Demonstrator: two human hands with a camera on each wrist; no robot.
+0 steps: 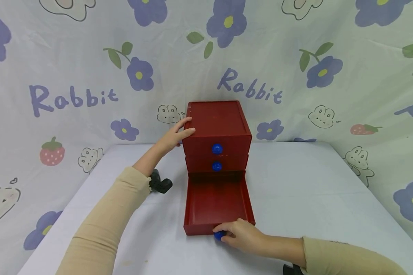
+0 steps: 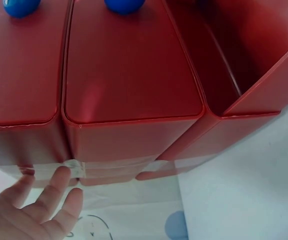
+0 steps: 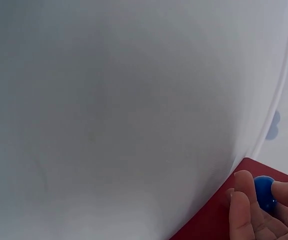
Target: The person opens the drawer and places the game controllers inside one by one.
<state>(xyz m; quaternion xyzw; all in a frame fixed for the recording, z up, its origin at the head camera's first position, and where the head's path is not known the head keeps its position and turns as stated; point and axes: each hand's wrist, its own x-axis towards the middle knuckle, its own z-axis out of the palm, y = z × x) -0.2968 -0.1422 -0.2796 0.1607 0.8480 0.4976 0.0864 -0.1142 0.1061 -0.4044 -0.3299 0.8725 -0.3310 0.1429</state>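
Note:
A red three-drawer cabinet stands on the white table, its bottom drawer pulled far out with nothing inside. Thumb and fingers of my right hand pinch the round blue knob on that drawer's front. At the cabinet's upper left side is my left hand, its fingers extended against the top edge. In the left wrist view its fingers lie along the cabinet's side. The middle drawer and the top drawer are closed, each with a blue knob.
Behind the table hangs a pale cloth printed with flowers, rabbits and lettering. A black wrist-camera mount shows by the left sleeve, and part of another by the right.

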